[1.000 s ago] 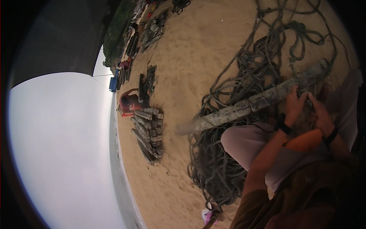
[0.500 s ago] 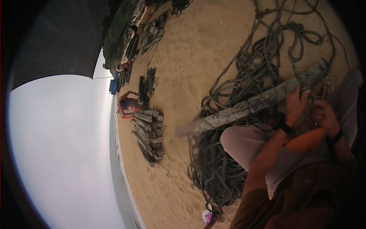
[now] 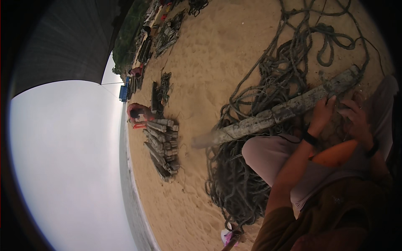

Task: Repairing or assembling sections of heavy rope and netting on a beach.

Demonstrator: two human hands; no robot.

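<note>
Dimpled tan sand (image 3: pixel 217 50), twelve o'clock; dark sheet canopy (image 3: pixel 58 48), ten o'clock; pale overcast sky (image 3: pixel 67 142), nine o'clock; grey strip of sea (image 3: pixel 136 213), seven o'clock; green hillside (image 3: pixel 133 27), eleven o'clock.

Tan sand (image 3: pixel 217 54), tangled dark rope (image 3: pixel 239 180) on it, stacked grey poles (image 3: pixel 161 140)

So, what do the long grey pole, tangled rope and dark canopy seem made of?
Grey pole: weathered wood or perhaps foam, matte; its mottled surface leaves that open.
Tangled rope: fibre, likely synthetic, dull; it bends in loose loops, but natural fibre is possible.
Dark canopy: probably fabric or tarpaulin, matte; faint creases and a thin edge show.
</note>
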